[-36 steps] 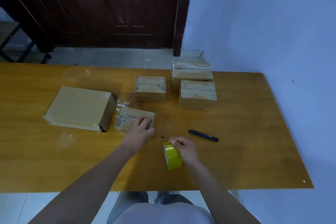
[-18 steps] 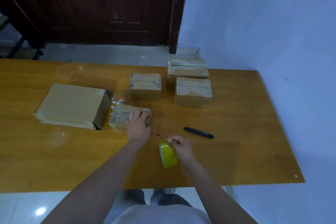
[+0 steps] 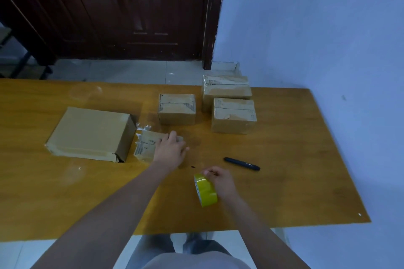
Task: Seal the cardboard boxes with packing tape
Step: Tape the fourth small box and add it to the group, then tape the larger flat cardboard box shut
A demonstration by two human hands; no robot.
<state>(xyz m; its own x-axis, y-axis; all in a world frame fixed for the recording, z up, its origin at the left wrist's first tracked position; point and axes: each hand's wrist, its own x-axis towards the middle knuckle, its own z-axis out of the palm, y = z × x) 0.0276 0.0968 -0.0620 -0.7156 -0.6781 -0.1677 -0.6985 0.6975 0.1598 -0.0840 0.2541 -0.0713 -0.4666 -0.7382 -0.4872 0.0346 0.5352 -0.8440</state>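
My left hand lies on top of a small flat cardboard box with torn tape, gripping its right end. My right hand holds a yellow-green roll of packing tape upright just above the table's near part. A large flat box lies directly left of the small one. Three taped boxes stand further back: one in the middle, one at the back right and one in front of it.
A black marker lies on the wooden table to the right of my hands. A blue wall runs along the table's right side. A dark wooden door and tiled floor lie beyond the far edge.
My left hand has slid further over the small flat box. The right hand and tape roll have stayed almost in place; the camera shifted slightly.
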